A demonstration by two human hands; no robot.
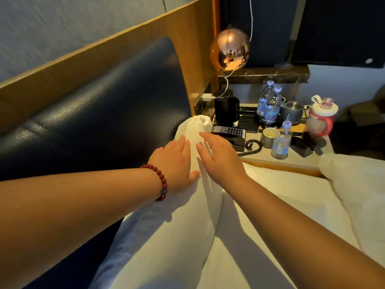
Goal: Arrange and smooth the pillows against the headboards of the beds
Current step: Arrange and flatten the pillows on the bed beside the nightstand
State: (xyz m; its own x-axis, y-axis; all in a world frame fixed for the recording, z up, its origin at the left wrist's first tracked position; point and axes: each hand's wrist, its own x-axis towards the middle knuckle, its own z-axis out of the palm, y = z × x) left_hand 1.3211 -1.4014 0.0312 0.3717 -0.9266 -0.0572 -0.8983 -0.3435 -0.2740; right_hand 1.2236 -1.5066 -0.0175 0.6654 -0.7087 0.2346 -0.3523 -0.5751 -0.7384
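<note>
Leather headboard (93, 113), dark, has the white pillow (166, 236) leaning along it. The pillow looks soft and light, easiest gripped at its corners. Past the headboard's end a crowded nightstand (260, 157) limits room. On the pillow's top the left hand (173, 163) and right hand (220, 159) lie flat, side by side, probably pressing.

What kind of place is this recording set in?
Probably a hotel room: a white pillow against a padded headboard, plus a nightstand holding a corded phone and water bottles.
</note>
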